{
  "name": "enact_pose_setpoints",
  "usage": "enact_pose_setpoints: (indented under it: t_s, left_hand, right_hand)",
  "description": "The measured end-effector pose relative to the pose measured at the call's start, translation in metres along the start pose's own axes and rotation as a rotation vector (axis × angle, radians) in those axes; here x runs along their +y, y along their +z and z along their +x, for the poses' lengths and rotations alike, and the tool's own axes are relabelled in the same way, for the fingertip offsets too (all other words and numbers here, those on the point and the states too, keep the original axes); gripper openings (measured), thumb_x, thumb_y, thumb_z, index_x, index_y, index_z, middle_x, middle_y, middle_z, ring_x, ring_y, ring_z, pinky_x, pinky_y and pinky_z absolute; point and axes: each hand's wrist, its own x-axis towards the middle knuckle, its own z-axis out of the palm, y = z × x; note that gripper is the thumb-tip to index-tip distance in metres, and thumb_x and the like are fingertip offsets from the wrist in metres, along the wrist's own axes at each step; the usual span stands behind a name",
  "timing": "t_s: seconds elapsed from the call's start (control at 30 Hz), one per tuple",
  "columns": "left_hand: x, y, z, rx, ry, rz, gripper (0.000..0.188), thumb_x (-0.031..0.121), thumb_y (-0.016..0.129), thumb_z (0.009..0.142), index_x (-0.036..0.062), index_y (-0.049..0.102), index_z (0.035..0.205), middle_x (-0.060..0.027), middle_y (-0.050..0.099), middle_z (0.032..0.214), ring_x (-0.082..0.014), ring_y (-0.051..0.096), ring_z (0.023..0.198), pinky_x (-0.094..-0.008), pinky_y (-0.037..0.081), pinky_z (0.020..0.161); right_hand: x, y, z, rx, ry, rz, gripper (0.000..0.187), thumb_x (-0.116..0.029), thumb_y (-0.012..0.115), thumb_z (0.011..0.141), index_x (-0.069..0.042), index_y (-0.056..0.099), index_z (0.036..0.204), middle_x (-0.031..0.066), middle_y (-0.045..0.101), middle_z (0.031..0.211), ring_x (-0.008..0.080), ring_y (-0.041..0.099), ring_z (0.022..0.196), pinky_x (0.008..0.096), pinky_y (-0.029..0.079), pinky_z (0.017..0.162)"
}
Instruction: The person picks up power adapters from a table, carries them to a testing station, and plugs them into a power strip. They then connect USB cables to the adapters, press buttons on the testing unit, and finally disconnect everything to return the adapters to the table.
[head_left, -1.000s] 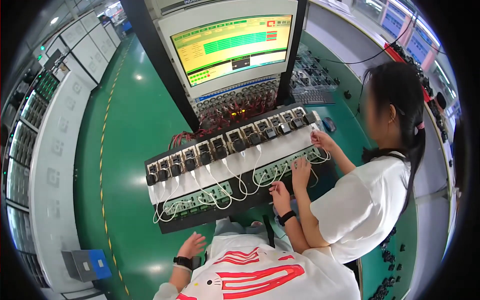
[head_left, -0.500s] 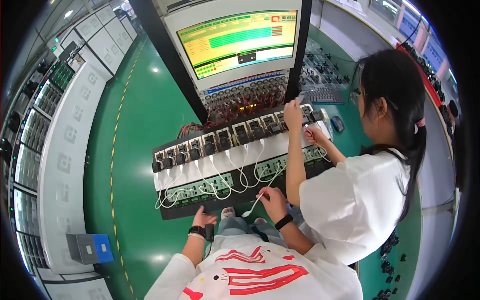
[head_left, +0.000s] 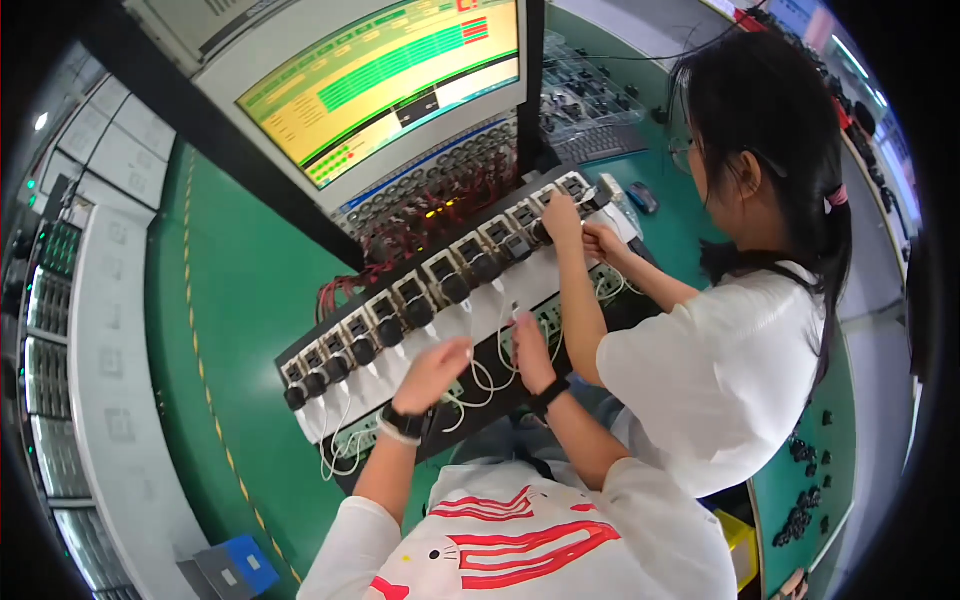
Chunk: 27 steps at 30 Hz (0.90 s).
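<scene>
A long test fixture (head_left: 420, 343) holds a row of sockets with black power adapters (head_left: 454, 288) plugged into them. White cables (head_left: 487, 388) run from several adapters towards green circuit boards (head_left: 356, 436) along the near edge. My right hand (head_left: 533, 352) is closed on a white cable, its small plug sticking up past the fingertips, in front of the adapter row. To its left my left hand (head_left: 433, 376) hovers over the near side of the fixture, fingers stretched out and slightly blurred, with nothing visible in it. A co-worker's hands (head_left: 566, 220) are at the fixture's right end, their fingers partly hidden.
Behind the fixture rises a rack with a lit screen (head_left: 390, 95) and bundled red wires (head_left: 450, 212). The co-worker in a white top (head_left: 715, 385) stands close on my right. A keyboard (head_left: 600, 145) and mouse (head_left: 643, 198) lie on the green bench, and blue-grey bins (head_left: 230, 568) stand at lower left.
Both my hands have risen and moved forward over the fixture, the right one carrying the white cable with its plug now upward. The view has turned, and the co-worker's hands have shifted slightly.
</scene>
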Motion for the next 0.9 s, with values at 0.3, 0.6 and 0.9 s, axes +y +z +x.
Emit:
enact_pose_setpoints:
  t_s: [0.3,0.6,0.9]
  left_hand:
    - [0.008,0.014,0.197,0.055,0.401,0.694,0.046,0.006,0.044,0.083,0.0081,0.047,0.129,-0.01,0.038,0.141,-0.0359,0.038,0.126,-0.0527,0.035,0.099]
    - [0.017,0.012,0.205,0.021,0.343,0.92,0.051,0.007,0.045,0.08,0.0147,0.048,0.13,-0.0061,0.045,0.137,-0.0312,0.039,0.128,-0.0561,0.03,0.101]
    - [0.016,0.015,0.202,0.043,0.301,0.86,0.053,0.003,0.043,0.078,0.0138,0.047,0.13,-0.0068,0.044,0.136,-0.0317,0.042,0.125,-0.0542,0.032,0.101]
  right_hand:
    - [0.023,0.005,0.115,0.368,-0.098,-0.338,0.03,-0.03,0.045,0.092,-0.007,0.054,0.074,-0.0001,0.043,0.062,0.0109,0.039,0.055,0.0281,0.03,0.049]
    - [0.002,-0.007,0.114,0.291,0.015,-0.262,0.031,-0.029,0.045,0.093,-0.006,0.052,0.073,0.0011,0.044,0.061,0.0122,0.04,0.055,0.0287,0.031,0.051]
    - [-0.009,-0.013,0.111,0.09,-0.036,-0.524,0.036,-0.029,0.042,0.094,-0.001,0.052,0.076,0.01,0.052,0.066,0.0209,0.048,0.061,0.034,0.039,0.06]
